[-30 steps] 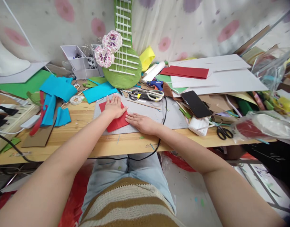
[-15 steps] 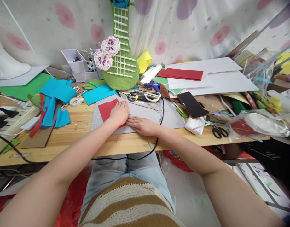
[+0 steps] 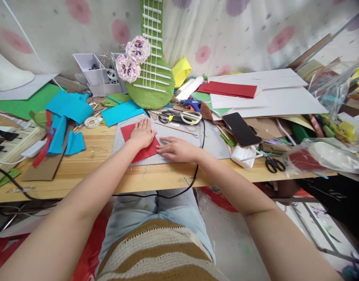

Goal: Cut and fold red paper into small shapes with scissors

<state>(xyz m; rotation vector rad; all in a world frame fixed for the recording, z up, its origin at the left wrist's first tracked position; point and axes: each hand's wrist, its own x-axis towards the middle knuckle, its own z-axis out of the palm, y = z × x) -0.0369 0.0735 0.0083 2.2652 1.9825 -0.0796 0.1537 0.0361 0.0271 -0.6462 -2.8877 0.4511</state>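
Note:
A folded red paper sheet [image 3: 146,151] lies on a grey cutting mat [image 3: 214,144] at the middle of the wooden table [image 3: 94,171]. My left hand [image 3: 142,134] lies flat on the red paper with fingers stretched out. My right hand [image 3: 178,149] rests flat on the mat just right of the paper, fingertips touching its right edge. Neither hand holds anything.
Scissors [image 3: 183,117], a blue glue gun [image 3: 192,104] and a black phone [image 3: 240,128] lie behind and right of the mat. Blue paper scraps [image 3: 68,107], a green paper guitar [image 3: 151,78], white boards [image 3: 273,97], a power strip [image 3: 9,146] and a black cable [image 3: 194,175] crowd the table.
My left hand slid from the paper's right fold back toward its middle and flattened out. The right hand stayed at the paper's right edge.

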